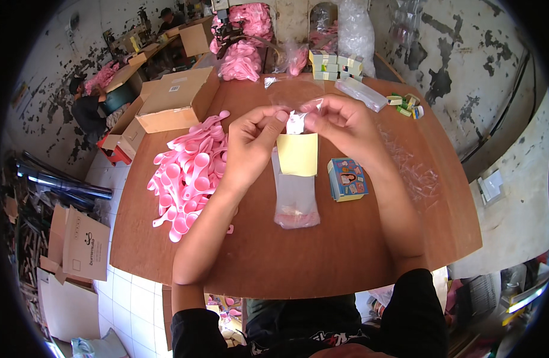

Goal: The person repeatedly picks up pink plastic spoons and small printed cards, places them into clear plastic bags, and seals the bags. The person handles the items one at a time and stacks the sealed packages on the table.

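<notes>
My left hand (pixel 253 134) is closed, thumb against fingers, at the upper edge of a clear plastic bag (pixel 318 106). My right hand (pixel 345 122) pinches the same thin film on the other side. A small white piece with a faint print (pixel 296 123) shows between my two thumbs. Just below it is a pale yellow card (pixel 298 155); I cannot tell whether it lies inside the film. Under the card, a stack of clear bags (pixel 296 200) lies flat on the table. Right of that stands a pile of blue printed cards (pixel 348 179), nearest my right forearm.
Pink plastic scoops (pixel 188 173) are heaped left of my left forearm on the brown table (pixel 256 262). Cardboard boxes (pixel 179 98) stand at the back left. Bundled card stacks (pixel 334 64), a clear bag bundle (pixel 361 95) and small rolls (pixel 407 105) lie at the back right. A person (pixel 89 110) sits far left.
</notes>
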Demonstrator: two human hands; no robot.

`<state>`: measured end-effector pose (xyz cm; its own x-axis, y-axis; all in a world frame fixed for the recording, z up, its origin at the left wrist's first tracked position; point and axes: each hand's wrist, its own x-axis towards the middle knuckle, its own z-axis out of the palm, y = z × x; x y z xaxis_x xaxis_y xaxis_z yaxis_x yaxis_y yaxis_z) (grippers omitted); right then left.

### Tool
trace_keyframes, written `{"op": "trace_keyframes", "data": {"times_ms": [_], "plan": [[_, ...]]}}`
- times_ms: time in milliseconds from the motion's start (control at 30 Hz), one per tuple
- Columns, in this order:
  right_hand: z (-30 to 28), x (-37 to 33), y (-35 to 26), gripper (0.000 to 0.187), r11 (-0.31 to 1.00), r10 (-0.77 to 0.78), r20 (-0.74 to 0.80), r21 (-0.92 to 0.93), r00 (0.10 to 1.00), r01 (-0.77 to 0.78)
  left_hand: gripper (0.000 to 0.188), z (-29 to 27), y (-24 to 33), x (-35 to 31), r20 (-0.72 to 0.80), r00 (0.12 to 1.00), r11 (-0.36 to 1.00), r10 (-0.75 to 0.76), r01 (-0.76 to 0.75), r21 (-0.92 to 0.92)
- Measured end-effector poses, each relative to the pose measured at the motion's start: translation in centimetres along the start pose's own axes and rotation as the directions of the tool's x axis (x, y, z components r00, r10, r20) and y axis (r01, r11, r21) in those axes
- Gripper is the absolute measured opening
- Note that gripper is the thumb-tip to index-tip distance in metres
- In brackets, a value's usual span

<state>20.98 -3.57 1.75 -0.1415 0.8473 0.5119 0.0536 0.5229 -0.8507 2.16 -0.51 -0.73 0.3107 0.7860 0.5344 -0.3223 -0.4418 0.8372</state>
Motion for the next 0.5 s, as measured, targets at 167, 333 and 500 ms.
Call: {"op": "trace_keyframes", "data": {"times_ms": [167, 333, 500], "plan": [[0.3, -0.3, 0.2, 0.016, 0.999, 0.048, -0.021, 0.011, 0.999, -0.048, 0.024, -0.1, -0.2, 0.2, -0.007, 0.999, 0.999, 0.033, -0.033, -0.024], [0.2, -0.3, -0.4, 0.017, 0.995, 0.062, -0.016, 0.079, 0.998, -0.061, 0.026, -0.1, 0.4, 0.1, 0.021, 1.000, 0.999, -0.009, 0.010, -0.039], [0.2, -0.4, -0.3, 0.018, 0.991, 0.074, -0.035, 0.117, 0.997, -0.070, 0.027, -0.1, 1.0, -0.1, 0.029, 1.000, 0.999, -0.006, 0.005, 0.045]]}}
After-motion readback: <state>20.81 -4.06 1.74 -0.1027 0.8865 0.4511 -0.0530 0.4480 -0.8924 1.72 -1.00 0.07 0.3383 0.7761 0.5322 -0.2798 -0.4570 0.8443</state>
